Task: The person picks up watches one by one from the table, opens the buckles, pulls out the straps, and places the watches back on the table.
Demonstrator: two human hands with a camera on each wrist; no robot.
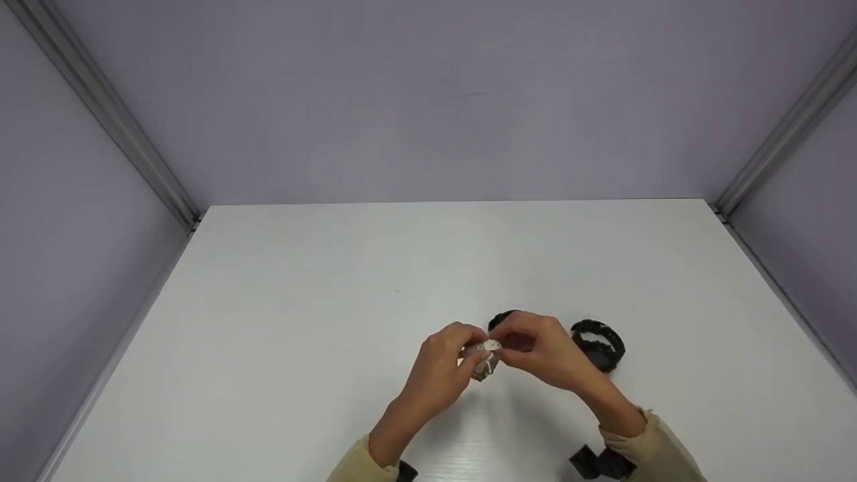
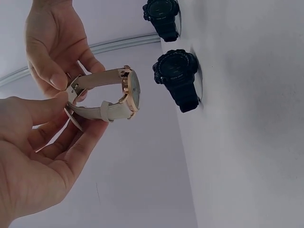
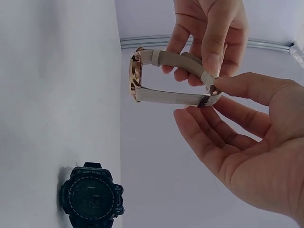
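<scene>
1. A white tabletop [image 1: 301, 321] fills the lower view, boxed in by pale lilac walls with metal corner rails.
2. The left hand [image 1: 438, 365] is held above the tabletop's near middle, thumb and fingertips pinching the strap end of a beige-strapped watch [image 1: 483, 358].
3. The watch hangs between both hands, off the tabletop, strap looped into a ring. Its rose-gold case faces down toward the tabletop, and the loop's long axis runs from the case up to the buckle.
4. The right hand [image 1: 542, 348] pinches the buckle end against the left hand's fingertips.
5. Behind the right hand, a black watch [image 1: 501, 319] peeks out on the tabletop.
6. Just right of that hand stands a second black watch [image 1: 598, 343].
</scene>
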